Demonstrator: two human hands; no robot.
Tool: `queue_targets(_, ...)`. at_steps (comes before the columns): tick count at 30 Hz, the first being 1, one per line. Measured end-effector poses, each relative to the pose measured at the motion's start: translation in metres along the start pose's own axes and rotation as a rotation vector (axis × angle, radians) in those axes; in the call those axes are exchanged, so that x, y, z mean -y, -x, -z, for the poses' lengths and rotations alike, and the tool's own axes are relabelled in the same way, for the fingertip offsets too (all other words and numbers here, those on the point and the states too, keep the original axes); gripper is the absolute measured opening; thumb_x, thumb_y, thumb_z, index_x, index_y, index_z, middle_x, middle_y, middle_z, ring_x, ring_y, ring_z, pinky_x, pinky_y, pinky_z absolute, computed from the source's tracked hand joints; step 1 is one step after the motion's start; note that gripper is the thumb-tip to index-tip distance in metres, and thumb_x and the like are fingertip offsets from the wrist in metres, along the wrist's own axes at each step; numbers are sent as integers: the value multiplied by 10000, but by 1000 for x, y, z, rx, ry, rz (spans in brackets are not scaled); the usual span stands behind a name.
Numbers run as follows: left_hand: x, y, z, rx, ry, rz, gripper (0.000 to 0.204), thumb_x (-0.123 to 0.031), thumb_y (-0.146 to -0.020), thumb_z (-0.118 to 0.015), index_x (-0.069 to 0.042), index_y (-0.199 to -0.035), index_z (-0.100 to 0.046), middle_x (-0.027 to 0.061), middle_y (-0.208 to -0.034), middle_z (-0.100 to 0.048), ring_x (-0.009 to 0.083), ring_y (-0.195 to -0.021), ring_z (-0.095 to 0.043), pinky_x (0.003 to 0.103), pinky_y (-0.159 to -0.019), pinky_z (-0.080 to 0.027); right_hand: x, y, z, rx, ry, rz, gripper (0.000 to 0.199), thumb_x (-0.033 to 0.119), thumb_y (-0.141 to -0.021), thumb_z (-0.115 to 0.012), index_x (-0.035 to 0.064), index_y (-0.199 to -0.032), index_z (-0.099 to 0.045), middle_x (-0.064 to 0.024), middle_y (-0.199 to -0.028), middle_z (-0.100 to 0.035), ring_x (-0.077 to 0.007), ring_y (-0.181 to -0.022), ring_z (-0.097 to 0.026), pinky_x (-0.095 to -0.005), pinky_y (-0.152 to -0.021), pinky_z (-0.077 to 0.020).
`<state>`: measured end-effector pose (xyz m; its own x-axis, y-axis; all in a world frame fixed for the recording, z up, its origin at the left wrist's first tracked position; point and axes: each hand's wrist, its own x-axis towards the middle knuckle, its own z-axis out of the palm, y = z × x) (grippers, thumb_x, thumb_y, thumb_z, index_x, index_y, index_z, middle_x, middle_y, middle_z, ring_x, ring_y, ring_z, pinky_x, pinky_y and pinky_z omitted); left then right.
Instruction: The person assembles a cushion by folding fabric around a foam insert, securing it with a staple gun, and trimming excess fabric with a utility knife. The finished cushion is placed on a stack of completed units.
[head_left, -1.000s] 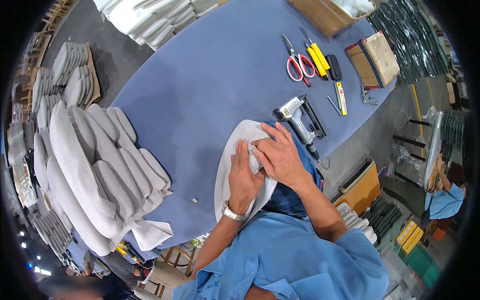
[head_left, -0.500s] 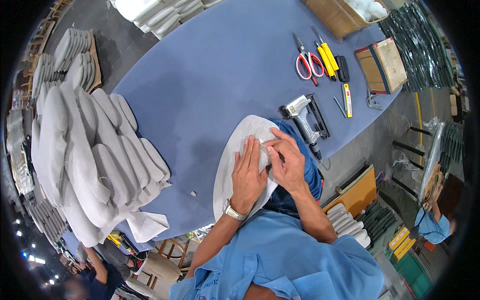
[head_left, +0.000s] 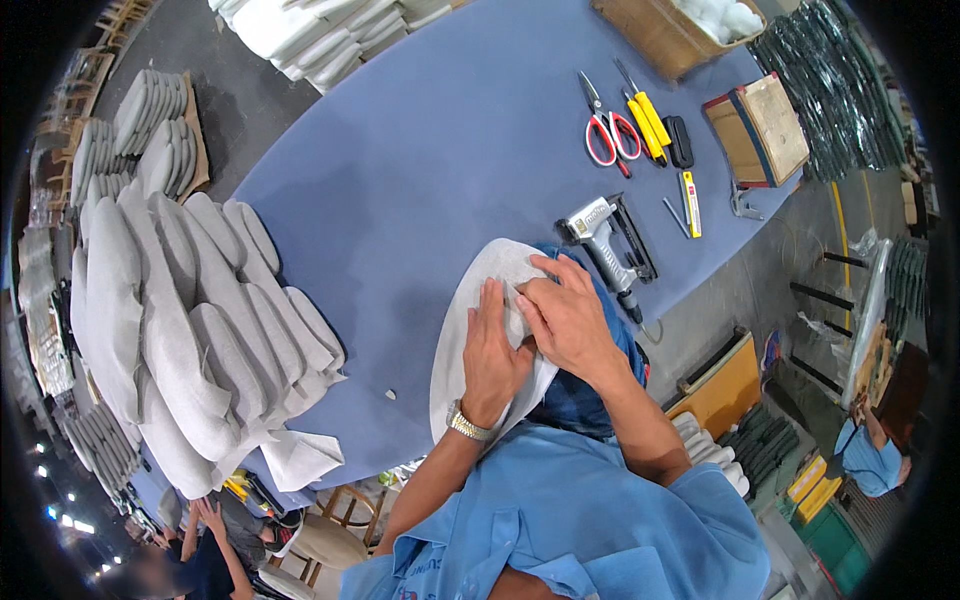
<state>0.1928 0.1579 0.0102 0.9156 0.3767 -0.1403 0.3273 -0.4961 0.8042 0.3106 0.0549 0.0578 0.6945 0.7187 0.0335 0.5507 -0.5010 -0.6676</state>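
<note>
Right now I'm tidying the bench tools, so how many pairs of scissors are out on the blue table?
1. The red-handled scissors lie at the far right of the blue table, just left of the yellow-handled tools. More could be hidden inside the cardboard box.

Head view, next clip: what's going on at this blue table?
A person in a blue shirt presses both hands flat on a white padded panel at the near edge of the blue table. The left hand, with a wristwatch, lies beside the right hand, whose fingers reach toward blue fabric beneath the panel. A staple gun lies just right of the hands, with red scissors farther back. A stack of grey cushions stands on the left.
</note>
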Motion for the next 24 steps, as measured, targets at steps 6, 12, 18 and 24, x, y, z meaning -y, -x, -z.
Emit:
queue_targets(6, -2, 1, 4, 37, -107, -53, 782, -135, -836, -694, 4, -1546, -399, 223, -1606, -399, 373, -1489, -392, 587, -1169, -323, -3, 15, -15, -176, -307, -124, 123, 74, -982, -606, -9, -930, -680, -132, -944, -714, -368, -1237, -615, -488, -1032, -476)
queue_targets(12, -8, -4, 9, 134, -120, -81, 801, -89, -820, -643, 0, -1566, -364, 196, -1654, -326, 359, -1542, -291, 635, -1163, -296, -11, 28, -26, -325, -361, -151, 139, 55, -958, -648, -31, -851, -632, -182, -1191, -656, -377, -1263, -600, -441, -1021, -483)
queue_targets(18, -14, -6, 11, 180, -124, -39, 783, -67, -836, -634, -25, -1572, -370, 175, -1656, -331, 361, -1542, -289, 644, -1162, -295, -15, 36, -28, -317, -476, -269, 173, 34, -947, -669, -37, -807, -598, -197, -1322, -560, -324, -1245, -591, -420, -1038, -472)
queue_targets(24, -8, 0, 9, 196, -175, -110, 735, -44, -850, -656, -79, -1552, -442, 162, -1624, -398, 394, -1524, -314, 603, -1188, -290, -17, 41, -33, -358, -573, -327, 140, 21, -935, -675, -40, -827, -610, -208, -1335, -555, -319, -1186, -608, -415, -1037, -481)
